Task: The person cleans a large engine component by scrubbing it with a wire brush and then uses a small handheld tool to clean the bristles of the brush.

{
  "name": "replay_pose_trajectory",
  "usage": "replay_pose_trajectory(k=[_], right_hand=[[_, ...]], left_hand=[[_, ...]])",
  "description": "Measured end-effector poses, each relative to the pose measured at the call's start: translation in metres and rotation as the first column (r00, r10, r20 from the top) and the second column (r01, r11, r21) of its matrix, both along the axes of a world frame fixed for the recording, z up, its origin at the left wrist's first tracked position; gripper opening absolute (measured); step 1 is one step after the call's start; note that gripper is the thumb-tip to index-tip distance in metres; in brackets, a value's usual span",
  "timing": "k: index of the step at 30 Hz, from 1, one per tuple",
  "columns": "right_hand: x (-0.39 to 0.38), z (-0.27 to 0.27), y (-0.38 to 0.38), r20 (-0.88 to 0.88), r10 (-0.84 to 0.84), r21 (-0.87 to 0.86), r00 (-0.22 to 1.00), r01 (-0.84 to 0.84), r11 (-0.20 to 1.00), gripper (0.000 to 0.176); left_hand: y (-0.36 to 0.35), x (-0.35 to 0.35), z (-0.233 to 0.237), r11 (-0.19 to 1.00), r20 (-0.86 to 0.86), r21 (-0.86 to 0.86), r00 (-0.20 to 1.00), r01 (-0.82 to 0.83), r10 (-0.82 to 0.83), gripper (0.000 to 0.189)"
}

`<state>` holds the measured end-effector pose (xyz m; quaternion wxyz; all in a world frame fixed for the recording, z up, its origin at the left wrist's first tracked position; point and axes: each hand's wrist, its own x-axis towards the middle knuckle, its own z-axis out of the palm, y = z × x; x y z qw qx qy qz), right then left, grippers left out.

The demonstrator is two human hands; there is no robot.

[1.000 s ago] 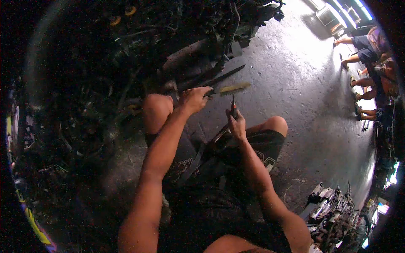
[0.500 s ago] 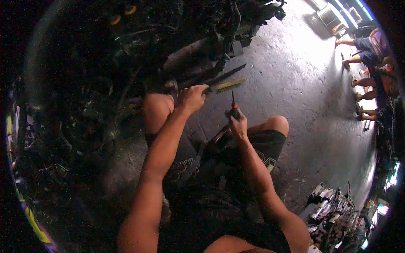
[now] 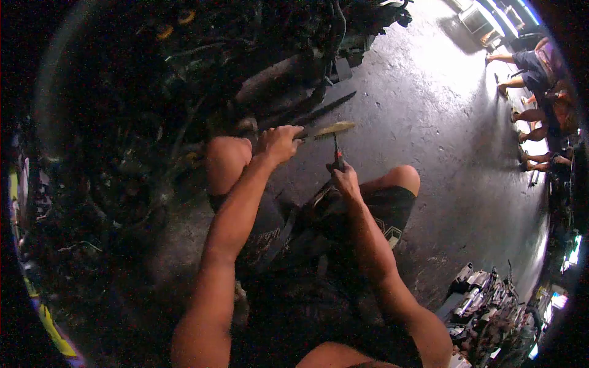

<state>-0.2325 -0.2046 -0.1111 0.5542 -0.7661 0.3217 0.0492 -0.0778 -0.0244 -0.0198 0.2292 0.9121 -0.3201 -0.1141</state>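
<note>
My left hand (image 3: 279, 145) is wrapped round the dark handle of a wire brush (image 3: 335, 127). The brush's yellowish head points right over the floor, its bristles facing down toward me. Below it, my right hand (image 3: 346, 178) grips a screwdriver (image 3: 338, 159) with a red and black handle. The screwdriver's thin shaft points up, its tip right at the bristles in this view. Both hands are held out in front of my bent knees.
A dark mass of machine parts and hoses (image 3: 276, 76) fills the left and top. Metal parts (image 3: 485, 306) are heaped at lower right on the grey floor (image 3: 454, 184). Several people (image 3: 534, 116) are at the far right, and a bright white box-like object (image 3: 481, 24) is at top right.
The wire brush's head has dipped and turned to lie flatter. The screwdriver has shifted slightly left, its tip now meeting the bristles in view. Both hands keep their grips.
</note>
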Motion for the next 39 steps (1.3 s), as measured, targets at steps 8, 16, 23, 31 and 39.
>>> replay_pose_trajectory(k=[8,16,23,31,39], right_hand=[[-0.008,-0.001,-0.002,0.034,-0.028,0.177,0.999,0.022,0.984,0.027],[-0.007,0.030,-0.002,-0.069,-0.013,0.061,0.998,0.017,0.998,0.029],[-0.010,0.019,0.014,0.457,-0.007,-0.005,0.889,0.011,1.000,0.030],[-0.009,0.041,0.017,0.481,0.111,0.019,0.870,-0.137,0.990,0.040],[-0.005,0.022,0.020,0.448,0.137,-0.078,0.884,-0.115,0.990,0.035]], left_hand=[[-0.004,-0.013,0.013,0.999,-0.049,0.046,0.999,0.009,-0.007,0.038],[-0.011,-0.004,-0.005,0.977,-0.163,-0.177,0.982,-0.120,0.091,0.042],[-0.010,-0.011,0.006,0.990,0.030,-0.090,0.993,-0.108,0.111,0.041],[-0.021,-0.021,0.025,0.987,-0.225,-0.092,0.969,-0.129,0.105,0.040],[-0.015,-0.015,-0.004,0.990,-0.596,-0.087,0.803,-0.107,0.034,0.054]])
